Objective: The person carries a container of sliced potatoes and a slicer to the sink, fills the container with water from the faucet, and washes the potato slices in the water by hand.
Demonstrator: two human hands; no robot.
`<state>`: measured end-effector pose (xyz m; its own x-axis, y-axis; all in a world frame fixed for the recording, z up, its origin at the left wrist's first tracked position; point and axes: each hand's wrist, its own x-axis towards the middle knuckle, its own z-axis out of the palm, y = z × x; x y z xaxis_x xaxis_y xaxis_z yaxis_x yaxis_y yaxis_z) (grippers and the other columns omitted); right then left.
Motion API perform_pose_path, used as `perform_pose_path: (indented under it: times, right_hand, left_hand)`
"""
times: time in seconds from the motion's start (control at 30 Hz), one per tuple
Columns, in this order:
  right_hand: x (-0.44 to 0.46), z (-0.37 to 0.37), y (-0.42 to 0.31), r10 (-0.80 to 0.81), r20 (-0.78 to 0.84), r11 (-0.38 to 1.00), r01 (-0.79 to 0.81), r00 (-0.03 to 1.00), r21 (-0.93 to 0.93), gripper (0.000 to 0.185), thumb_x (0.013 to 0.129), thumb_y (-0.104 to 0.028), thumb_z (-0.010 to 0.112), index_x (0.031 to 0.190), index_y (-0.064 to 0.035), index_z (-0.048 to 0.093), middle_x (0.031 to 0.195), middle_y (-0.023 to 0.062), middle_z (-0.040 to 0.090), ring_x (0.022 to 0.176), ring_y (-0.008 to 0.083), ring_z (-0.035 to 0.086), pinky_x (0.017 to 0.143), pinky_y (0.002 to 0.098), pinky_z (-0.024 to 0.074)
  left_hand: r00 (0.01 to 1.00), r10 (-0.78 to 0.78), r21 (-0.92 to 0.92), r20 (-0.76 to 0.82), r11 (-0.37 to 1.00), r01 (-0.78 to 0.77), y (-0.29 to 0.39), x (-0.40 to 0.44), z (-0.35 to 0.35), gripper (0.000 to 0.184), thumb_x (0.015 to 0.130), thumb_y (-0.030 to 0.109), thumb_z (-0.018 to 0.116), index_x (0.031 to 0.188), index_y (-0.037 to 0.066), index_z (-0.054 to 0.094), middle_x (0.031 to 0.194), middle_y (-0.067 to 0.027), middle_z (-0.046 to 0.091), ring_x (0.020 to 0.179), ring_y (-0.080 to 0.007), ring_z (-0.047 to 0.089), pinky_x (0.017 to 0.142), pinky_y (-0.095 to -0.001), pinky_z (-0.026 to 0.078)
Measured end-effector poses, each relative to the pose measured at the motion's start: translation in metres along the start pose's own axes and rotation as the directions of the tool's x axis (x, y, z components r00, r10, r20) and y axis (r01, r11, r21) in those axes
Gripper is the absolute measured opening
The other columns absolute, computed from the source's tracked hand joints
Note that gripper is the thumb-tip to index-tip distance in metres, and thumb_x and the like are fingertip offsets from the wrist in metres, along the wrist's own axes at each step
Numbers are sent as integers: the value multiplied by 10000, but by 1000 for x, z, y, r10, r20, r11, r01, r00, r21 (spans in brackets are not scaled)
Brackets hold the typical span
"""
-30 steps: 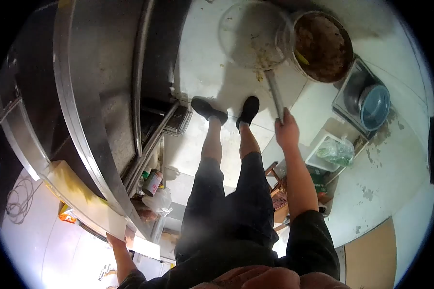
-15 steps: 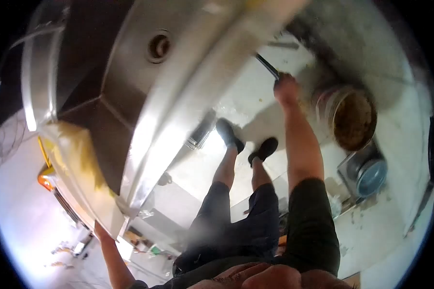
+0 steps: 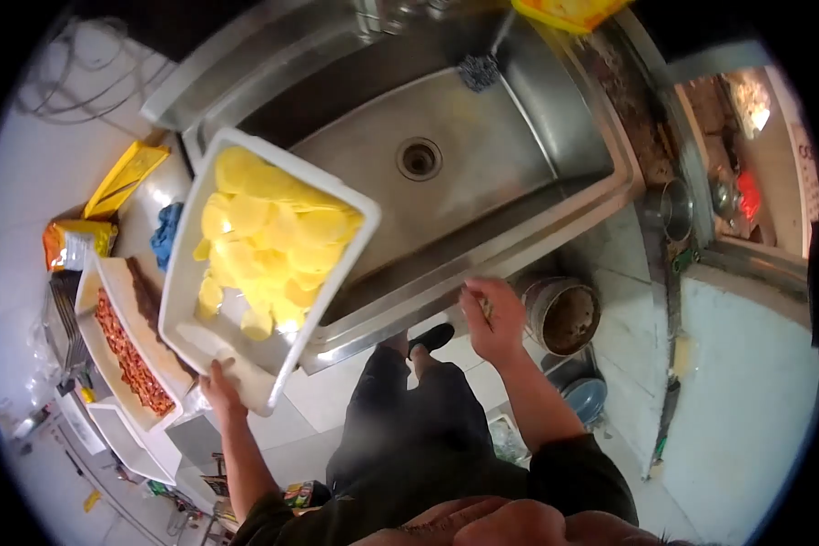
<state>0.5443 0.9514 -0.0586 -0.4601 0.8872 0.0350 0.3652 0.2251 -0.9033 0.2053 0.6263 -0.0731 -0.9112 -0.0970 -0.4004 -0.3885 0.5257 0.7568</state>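
Observation:
My left hand [image 3: 222, 389] is closed on the near edge of a white rectangular tub [image 3: 344, 250]. Inside the tub lies a heap of thin yellow slices that look like potato slices [image 3: 268, 238]. The tub is tilted and overlaps the left end of a steel sink [image 3: 491, 232]. Just off the sink's front rim is my right hand [image 3: 495, 320], its fingers curled and nothing visible in them.
Left of the tub stands a long tray [image 3: 123, 266] of red chopped food beside a blue cloth [image 3: 166, 235]. A scouring pad [image 3: 478, 73] lies in the sink. A dirty bucket [image 3: 564, 316] and a blue basin [image 3: 584, 400] stand at lower right.
The view has swung toward the sink, and the tub's yellow contents now show clearly. My right hand has come up from low near the floor; the dark-handled tool it held is no longer visible.

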Motion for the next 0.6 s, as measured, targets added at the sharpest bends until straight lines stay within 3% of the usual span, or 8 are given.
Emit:
perform_pose_path:
  times: [0.07, 0.17, 0.23, 0.27, 0.33, 0.43, 0.5, 0.6]
  right_hand:
    - [51, 37, -37, -83, 6, 996, 83, 996, 38, 350, 831, -108, 702, 1146, 9, 605, 1053, 163, 636, 989, 310, 619, 860, 379, 499]
    - [120, 93, -66, -315, 18, 918, 309, 949, -250, 565, 855, -227, 700, 1326, 7, 493, 1282, 227, 539, 1134, 396, 539, 961, 463, 448]
    - [157, 136, -65, -273, 39, 905, 271, 961, -329, 460, 892, -296, 650, 1230, 4, 563, 1229, 244, 581, 1104, 408, 567, 939, 476, 460]
    - [172, 145, -75, -98, 191, 931, 157, 977, -329, 425, 900, -317, 634, 1179, 0, 581, 1195, 243, 599, 1084, 407, 578, 923, 473, 468]
    - [190, 156, -92, 260, 459, 921, -75, 850, -381, 386, 915, -359, 603, 1075, -8, 618, 1125, 239, 633, 1045, 406, 599, 891, 468, 482]
    - [178, 164, -91, 39, 386, 929, 109, 922, -354, 359, 923, -372, 585, 942, -16, 627, 997, 212, 673, 957, 399, 631, 830, 468, 502]
    - [173, 163, -87, 46, 375, 937, 90, 926, -337, 367, 926, -380, 580, 948, -18, 636, 974, 201, 680, 933, 394, 640, 808, 460, 509]
    - [166, 150, -63, 80, 350, 959, 24, 933, -284, 372, 925, -386, 581, 949, -21, 649, 923, 199, 684, 895, 394, 650, 773, 452, 517]
  left_hand:
    - [998, -14, -41, 67, 999, 17, 6, 0, -1, 248, 951, 212, 532, 1120, 31, 545, 871, -89, 687, 584, -118, 514, 488, -262, 416]
    - [995, -10, -63, 94, 998, 16, 4, 7, -7, 251, 927, 186, 530, 1110, 18, 567, 886, -82, 672, 618, -126, 543, 512, -273, 440]
    - [995, 1, -62, 104, 998, 6, 11, 7, -6, 261, 909, 179, 532, 1096, 0, 569, 896, -85, 662, 641, -138, 560, 542, -285, 464]
    - [994, 9, -78, 105, 997, -1, 12, 8, -7, 264, 906, 180, 536, 1093, -3, 567, 894, -84, 660, 642, -139, 561, 543, -285, 464]
    - [994, 29, -103, 109, 994, -18, 8, 15, -8, 270, 899, 184, 544, 1087, -9, 565, 889, -81, 655, 644, -141, 564, 545, -284, 465]
    - [997, 59, -15, 40, 998, -59, 17, 17, -7, 262, 892, 195, 549, 1022, -32, 556, 869, -112, 643, 661, -160, 576, 580, -295, 478]
    - [971, 227, 126, -72, 968, -217, 13, 31, -10, 261, 893, 181, 568, 959, -70, 545, 853, -147, 635, 709, -213, 597, 660, -333, 500]
    - [959, 284, 72, -27, 957, -281, 24, 26, -12, 242, 891, 143, 594, 936, -89, 543, 853, -153, 634, 756, -228, 603, 713, -347, 500]
